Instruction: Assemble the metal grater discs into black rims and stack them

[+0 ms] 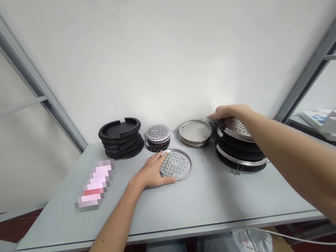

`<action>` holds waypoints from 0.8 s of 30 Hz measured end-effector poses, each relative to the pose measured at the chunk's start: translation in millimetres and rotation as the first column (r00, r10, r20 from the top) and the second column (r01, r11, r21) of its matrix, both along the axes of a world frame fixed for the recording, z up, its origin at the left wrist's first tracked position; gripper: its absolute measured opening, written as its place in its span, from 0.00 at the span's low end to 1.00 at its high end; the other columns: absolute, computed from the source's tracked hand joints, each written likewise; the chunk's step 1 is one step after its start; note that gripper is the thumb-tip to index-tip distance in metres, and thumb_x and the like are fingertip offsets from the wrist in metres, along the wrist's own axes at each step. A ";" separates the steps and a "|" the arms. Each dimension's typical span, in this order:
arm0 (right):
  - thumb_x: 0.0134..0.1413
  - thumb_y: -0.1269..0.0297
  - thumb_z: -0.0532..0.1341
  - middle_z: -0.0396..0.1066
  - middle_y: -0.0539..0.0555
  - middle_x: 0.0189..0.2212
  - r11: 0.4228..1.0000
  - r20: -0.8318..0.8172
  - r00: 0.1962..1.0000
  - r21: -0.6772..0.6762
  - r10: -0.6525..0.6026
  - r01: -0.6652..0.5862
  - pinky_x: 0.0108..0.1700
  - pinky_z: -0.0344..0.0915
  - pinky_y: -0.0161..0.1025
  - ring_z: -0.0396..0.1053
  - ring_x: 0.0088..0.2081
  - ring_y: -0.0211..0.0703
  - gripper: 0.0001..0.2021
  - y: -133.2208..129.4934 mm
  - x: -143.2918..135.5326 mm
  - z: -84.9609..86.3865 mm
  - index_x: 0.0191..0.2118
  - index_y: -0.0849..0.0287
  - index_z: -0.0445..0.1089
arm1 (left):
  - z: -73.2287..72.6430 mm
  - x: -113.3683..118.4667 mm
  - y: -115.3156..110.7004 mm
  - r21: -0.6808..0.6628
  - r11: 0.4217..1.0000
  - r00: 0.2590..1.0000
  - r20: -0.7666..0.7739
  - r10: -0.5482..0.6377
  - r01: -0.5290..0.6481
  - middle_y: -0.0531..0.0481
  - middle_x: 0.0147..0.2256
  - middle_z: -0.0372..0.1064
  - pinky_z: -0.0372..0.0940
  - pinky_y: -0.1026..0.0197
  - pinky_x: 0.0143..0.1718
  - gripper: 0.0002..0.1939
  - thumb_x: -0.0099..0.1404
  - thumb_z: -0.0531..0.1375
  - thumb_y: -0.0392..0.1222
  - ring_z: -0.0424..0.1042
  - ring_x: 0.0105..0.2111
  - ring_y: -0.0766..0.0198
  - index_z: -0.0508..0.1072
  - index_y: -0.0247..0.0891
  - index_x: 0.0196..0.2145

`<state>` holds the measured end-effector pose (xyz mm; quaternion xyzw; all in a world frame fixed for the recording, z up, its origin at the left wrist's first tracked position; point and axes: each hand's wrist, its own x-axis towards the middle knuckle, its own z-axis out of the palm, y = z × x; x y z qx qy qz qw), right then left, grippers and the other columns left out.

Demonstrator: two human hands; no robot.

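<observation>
Flat on the table lies a round perforated metal plate (176, 165) with a raised rim. My left hand (154, 172) grips its left side, thumb at the near edge and fingers at the far edge. My right hand (225, 112) reaches over the back of a tall stack of black round pieces with metal rims (239, 150), topped by a perforated metal plate (235, 126). One finger points left; the others are hidden behind the stack. Close to that hand, a small dark stack (214, 127) shows only in part.
Along the wall stand a stack of black notched rings (121, 139), a stack of small perforated discs (158, 134) and a stack of plain metal lids (195, 132). A blurred pink item (97, 185) lies at left. Grey frame posts (30, 71) flank the table (169, 211).
</observation>
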<state>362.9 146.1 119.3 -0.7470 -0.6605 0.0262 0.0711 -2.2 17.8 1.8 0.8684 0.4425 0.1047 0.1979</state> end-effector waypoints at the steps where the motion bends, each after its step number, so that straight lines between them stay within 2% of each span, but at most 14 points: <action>1: 0.43 0.40 0.63 0.74 0.63 0.26 0.992 0.029 0.999 -0.117 -0.045 0.048 0.36 0.68 0.53 0.72 0.30 0.57 0.24 -0.1 -1.6 0.9 0.26 0.60 0.73 | 1.1 0.3 -0.7 0.000 1.000 1.000 -0.003 0.001 -0.001 0.37 0.69 0.36 0.43 0.44 0.66 0.59 0.51 0.60 0.72 0.38 0.68 0.43 0.43 0.36 0.68; 3: 0.49 0.41 0.59 0.74 0.63 0.28 0.968 0.078 0.994 -0.235 -0.074 0.090 0.36 0.68 0.51 0.73 0.31 0.56 0.24 -2.4 -6.0 3.6 0.31 0.61 0.75 | 2.9 0.7 -1.7 0.004 1.000 1.000 0.002 -0.001 0.001 0.38 0.69 0.36 0.43 0.44 0.65 0.58 0.51 0.60 0.72 0.39 0.68 0.43 0.43 0.38 0.68; 4: 0.51 0.42 0.58 0.75 0.64 0.29 0.972 0.091 0.994 -0.221 -0.065 0.084 0.36 0.68 0.50 0.73 0.33 0.55 0.24 -4.3 -8.3 5.2 0.33 0.62 0.75 | 3.5 0.9 -2.0 0.004 1.000 1.000 0.007 -0.001 0.001 0.39 0.69 0.36 0.44 0.44 0.65 0.58 0.51 0.61 0.72 0.39 0.67 0.43 0.43 0.40 0.68; 7: 0.53 0.50 0.59 0.75 0.66 0.37 0.993 0.137 0.988 -0.089 -0.067 0.080 0.37 0.68 0.47 0.73 0.38 0.55 0.20 -11.6 -12.5 10.2 0.41 0.63 0.75 | 4.0 1.1 -1.9 -0.003 1.000 1.000 0.020 -0.002 0.002 0.40 0.69 0.36 0.44 0.43 0.65 0.57 0.51 0.61 0.71 0.40 0.67 0.42 0.44 0.42 0.68; 9: 0.51 0.57 0.61 0.74 0.66 0.40 0.995 0.164 0.982 0.008 -0.097 0.097 0.37 0.68 0.45 0.73 0.40 0.54 0.17 -16.5 -12.5 13.8 0.43 0.63 0.75 | 3.7 1.2 -1.5 -0.005 1.000 1.000 0.024 0.000 0.000 0.39 0.69 0.36 0.44 0.43 0.65 0.57 0.51 0.61 0.71 0.40 0.67 0.42 0.44 0.41 0.68; 12: 0.47 0.64 0.64 0.74 0.65 0.41 0.990 0.173 0.980 0.114 -0.102 0.083 0.38 0.68 0.43 0.73 0.40 0.53 0.14 -22.5 -9.1 18.5 0.42 0.60 0.76 | 3.6 1.3 -1.4 -0.001 1.000 1.000 0.025 0.004 -0.004 0.39 0.68 0.37 0.44 0.43 0.65 0.57 0.51 0.61 0.71 0.40 0.67 0.41 0.45 0.40 0.68; 14: 0.47 0.67 0.63 0.74 0.64 0.41 0.983 0.169 0.980 0.168 -0.104 0.076 0.39 0.68 0.44 0.73 0.41 0.53 0.16 -25.1 -5.6 20.7 0.44 0.59 0.75 | 3.7 1.2 -1.6 -0.002 1.000 1.000 0.020 0.004 -0.004 0.39 0.68 0.38 0.44 0.43 0.65 0.57 0.51 0.61 0.71 0.40 0.67 0.41 0.45 0.40 0.68; 17: 0.47 0.69 0.62 0.73 0.66 0.42 0.960 0.133 0.979 0.255 -0.153 0.115 0.39 0.68 0.46 0.72 0.42 0.56 0.21 -27.4 0.7 25.3 0.50 0.62 0.72 | 3.6 0.9 -1.5 0.001 1.000 1.000 0.006 0.000 0.000 0.39 0.69 0.36 0.44 0.44 0.65 0.57 0.51 0.60 0.72 0.40 0.67 0.42 0.45 0.39 0.68; 19: 0.48 0.69 0.62 0.73 0.66 0.39 0.941 0.084 0.982 0.311 -0.168 0.134 0.38 0.68 0.47 0.71 0.41 0.57 0.19 -29.1 3.8 31.2 0.48 0.63 0.73 | 3.2 0.6 -1.2 0.005 1.000 1.000 0.003 -0.001 0.001 0.39 0.69 0.36 0.44 0.44 0.65 0.57 0.51 0.60 0.72 0.39 0.67 0.42 0.45 0.39 0.68; 21: 0.49 0.69 0.61 0.73 0.65 0.38 0.920 0.027 0.991 0.375 -0.134 0.114 0.39 0.67 0.48 0.71 0.41 0.57 0.15 -32.7 3.4 39.7 0.44 0.62 0.75 | 2.8 0.1 -0.8 0.003 1.000 1.000 0.008 -0.002 0.002 0.39 0.69 0.37 0.44 0.43 0.65 0.57 0.51 0.60 0.72 0.39 0.67 0.41 0.45 0.41 0.68; 24: 0.53 0.68 0.59 0.73 0.63 0.38 0.858 -0.043 0.999 0.513 0.021 0.004 0.43 0.67 0.50 0.70 0.43 0.55 0.13 -44.8 -8.4 51.0 0.43 0.60 0.76 | 1.9 -0.5 -0.7 -0.005 1.000 1.000 0.002 -0.002 0.002 0.40 0.69 0.36 0.44 0.43 0.65 0.56 0.51 0.60 0.72 0.39 0.67 0.42 0.45 0.41 0.68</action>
